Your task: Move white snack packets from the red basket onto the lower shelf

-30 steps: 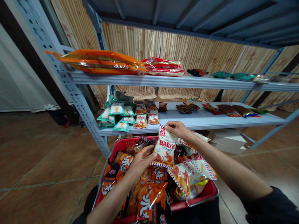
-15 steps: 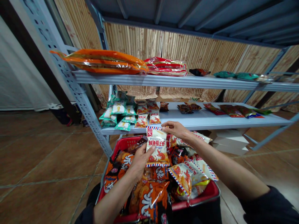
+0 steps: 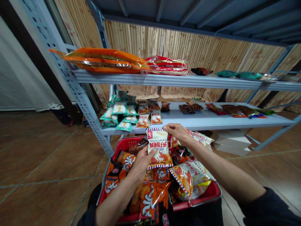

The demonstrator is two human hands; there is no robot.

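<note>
Upright above a red basket [image 3: 213, 195], a white and orange snack bag [image 3: 158, 145] with red lettering is held between both hands. My left hand [image 3: 144, 160] grips its lower left side, thumb across the front. The fingers of my right hand [image 3: 176, 131] pinch its top right corner. Beneath it the basket carries several black and orange snack bags [image 3: 154, 201]. More white and orange bags [image 3: 189, 175] lie on the basket's right side. Just behind the held bag, similar small bags [image 3: 143, 121] stand stacked in two columns on the lower shelf [image 3: 188, 124].
Left of those columns rises a pile of green and white bags [image 3: 119, 108]. Flat dark and red packets [image 3: 215, 110] lie farther right. A large orange packet [image 3: 105, 61] and a red one [image 3: 166, 66] rest on the upper shelf [image 3: 164, 80]. White boxes [image 3: 231, 141] stand on the floor.
The held snack bag has tilted slightly, its bottom edge shifting a little to the right. Both hands keep their hold, and the shelves and basket look the same.
</note>
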